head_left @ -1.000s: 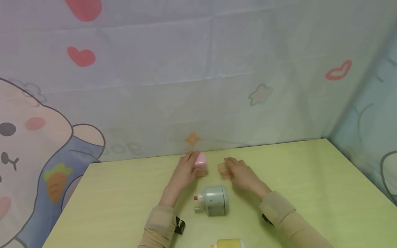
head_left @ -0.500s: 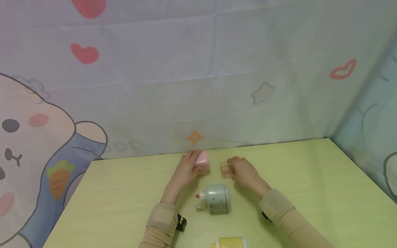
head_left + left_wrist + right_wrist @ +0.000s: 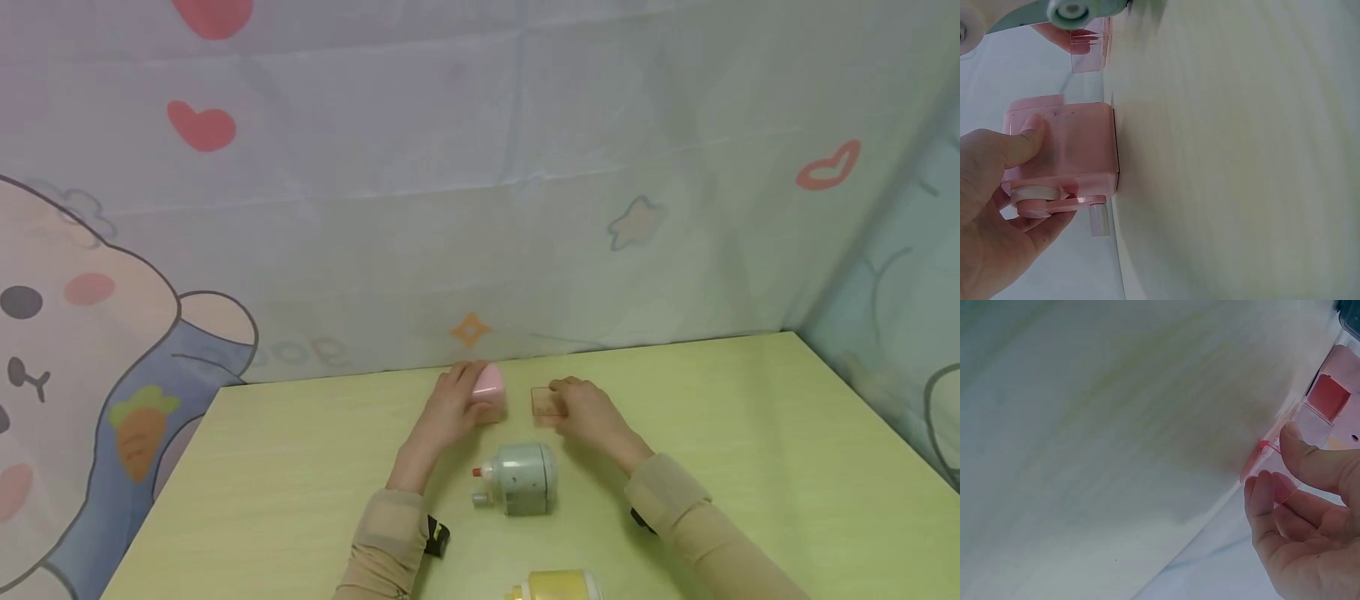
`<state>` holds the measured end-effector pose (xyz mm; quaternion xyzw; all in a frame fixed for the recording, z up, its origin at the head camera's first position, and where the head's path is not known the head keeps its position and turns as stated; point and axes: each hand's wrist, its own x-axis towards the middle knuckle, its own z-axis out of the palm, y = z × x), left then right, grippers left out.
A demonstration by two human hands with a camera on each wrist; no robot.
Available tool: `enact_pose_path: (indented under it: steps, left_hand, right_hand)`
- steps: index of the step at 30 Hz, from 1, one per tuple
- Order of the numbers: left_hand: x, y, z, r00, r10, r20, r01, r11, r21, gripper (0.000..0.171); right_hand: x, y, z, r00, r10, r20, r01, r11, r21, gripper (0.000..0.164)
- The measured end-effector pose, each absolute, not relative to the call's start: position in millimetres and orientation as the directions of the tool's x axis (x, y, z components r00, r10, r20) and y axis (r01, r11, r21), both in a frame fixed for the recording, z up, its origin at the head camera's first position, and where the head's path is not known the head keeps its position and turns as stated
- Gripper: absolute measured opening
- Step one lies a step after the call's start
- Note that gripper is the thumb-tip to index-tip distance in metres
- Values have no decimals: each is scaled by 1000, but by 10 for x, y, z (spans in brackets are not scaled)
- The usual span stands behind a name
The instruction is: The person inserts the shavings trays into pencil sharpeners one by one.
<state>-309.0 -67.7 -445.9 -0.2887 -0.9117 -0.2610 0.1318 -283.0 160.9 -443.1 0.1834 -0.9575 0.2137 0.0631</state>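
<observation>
My left hand grips a pink crank pencil sharpener near the table's back edge. In the left wrist view its thumb lies on the side of the sharpener, with fingers curled behind near the crank. To the right, my right hand pinches a clear pinkish shavings drawer between thumb and fingers. The drawer is apart from the sharpener in the head view. A square opening shows in the pink body in the right wrist view. Part of the drawer is hidden by my fingers.
A grey-green crank pencil sharpener lies between my forearms. Closer to me, a yellow one is cut off by the frame's bottom edge. A printed cloth hangs right behind the light table.
The right hand has shifted slightly and closed its fingers more around the drawer, so more of the drawer shows. The left hand keeps holding the pink sharpener in place.
</observation>
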Motion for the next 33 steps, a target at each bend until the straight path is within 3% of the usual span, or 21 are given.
enact_pose_path:
  steps: [33]
  left_hand:
    - [-3089,-658,-4484,-795,497,349,607,659,445,60]
  right_hand:
    - [-2854,1518,-4488,-925,-338,172,-379,808,-452,54]
